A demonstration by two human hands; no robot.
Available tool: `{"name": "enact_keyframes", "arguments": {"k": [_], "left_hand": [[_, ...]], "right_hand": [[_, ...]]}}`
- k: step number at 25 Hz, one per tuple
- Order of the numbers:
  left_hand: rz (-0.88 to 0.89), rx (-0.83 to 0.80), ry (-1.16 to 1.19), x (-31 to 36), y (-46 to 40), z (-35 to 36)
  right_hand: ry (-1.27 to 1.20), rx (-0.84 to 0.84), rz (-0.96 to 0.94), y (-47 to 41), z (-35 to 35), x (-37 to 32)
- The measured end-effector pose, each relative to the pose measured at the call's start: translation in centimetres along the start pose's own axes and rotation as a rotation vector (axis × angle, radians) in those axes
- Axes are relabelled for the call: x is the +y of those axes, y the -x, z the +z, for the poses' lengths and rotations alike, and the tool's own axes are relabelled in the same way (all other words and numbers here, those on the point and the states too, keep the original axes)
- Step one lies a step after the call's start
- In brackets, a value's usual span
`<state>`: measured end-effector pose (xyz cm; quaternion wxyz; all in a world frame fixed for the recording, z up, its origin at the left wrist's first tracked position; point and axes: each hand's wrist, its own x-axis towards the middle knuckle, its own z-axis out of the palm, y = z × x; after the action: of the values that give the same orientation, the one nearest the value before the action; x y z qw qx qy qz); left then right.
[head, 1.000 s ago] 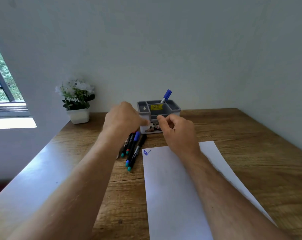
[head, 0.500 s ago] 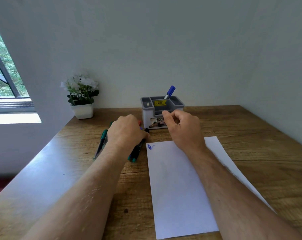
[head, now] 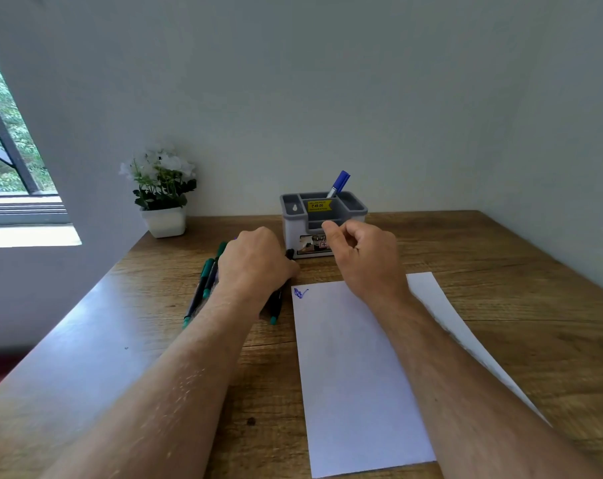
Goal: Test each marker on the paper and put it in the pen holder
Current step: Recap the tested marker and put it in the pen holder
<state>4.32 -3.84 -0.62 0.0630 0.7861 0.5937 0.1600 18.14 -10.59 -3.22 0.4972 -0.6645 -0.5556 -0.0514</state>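
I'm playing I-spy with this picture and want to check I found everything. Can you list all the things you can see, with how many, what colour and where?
pen holder: one, grey, back middle of the table, yellow price sticker inside.
blue marker: one, blue cap, standing tilted in the pen holder.
markers on the table: several, dark with teal ends, lying left of the paper, partly hidden by the left hand; exact count unclear.
paper: one white sheet, right of the markers, with another white edge showing under its right side.
blue scribble: one, top left corner of the paper.
flower pot: one, white with white flowers, back left.
table: one, brown wood.
window: one, far left.
left hand: on the markers.
right hand: raised before the pen holder, holding nothing.
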Motion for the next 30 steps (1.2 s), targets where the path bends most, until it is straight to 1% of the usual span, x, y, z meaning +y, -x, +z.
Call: {"name": "enact_keyframes", "arguments": {"k": [4,6,7,9,12,14,17,19,21,23,27,30], "left_hand": [[-0.02,0.145,0.254,-0.2,0.3,-1.5],[-0.015,0.203,0.449,-0.1,0.6,-2.0],[-0.009,0.206,0.569,0.0,0.7,-2.1],[0.011,0.156,0.812,0.4,1.0,-2.1],[0.052,0.017,1.105,1.0,1.3,-1.8],[0.105,-0.018,1.165,1.2,1.4,-1.5],[0.156,-0.003,1.159,1.2,1.3,-1.0],[0.139,0.029,1.201,1.2,1.4,-0.8],[0.114,0.056,1.302,1.1,1.4,-0.7],[0.112,0.05,1.354,1.1,1.3,-0.8],[0.13,0.002,1.442,1.2,1.2,-0.8],[0.158,0.007,1.509,1.3,1.1,-0.3]], "right_hand": [[-0.014,0.006,-0.021,0.1,0.0,0.0],[-0.02,-0.001,-0.049,0.1,0.1,0.1],[-0.033,-0.013,-0.062,0.2,0.1,0.1],[-0.103,-0.056,-0.072,0.4,-0.1,-0.1],[-0.215,-0.093,-0.065,0.8,-0.4,-0.7],[-0.243,-0.095,-0.05,0.8,-0.6,-1.0],[-0.207,-0.076,-0.044,0.9,-0.7,-1.0],[-0.168,-0.063,-0.055,1.1,-0.8,-1.0],[-0.121,-0.073,-0.071,1.1,-0.8,-1.0],[-0.101,-0.082,-0.085,1.0,-0.8,-1.1],[-0.088,-0.021,-0.125,0.7,-0.8,-1.2],[-0.071,0.017,-0.137,0.6,-0.8,-1.1]]}}
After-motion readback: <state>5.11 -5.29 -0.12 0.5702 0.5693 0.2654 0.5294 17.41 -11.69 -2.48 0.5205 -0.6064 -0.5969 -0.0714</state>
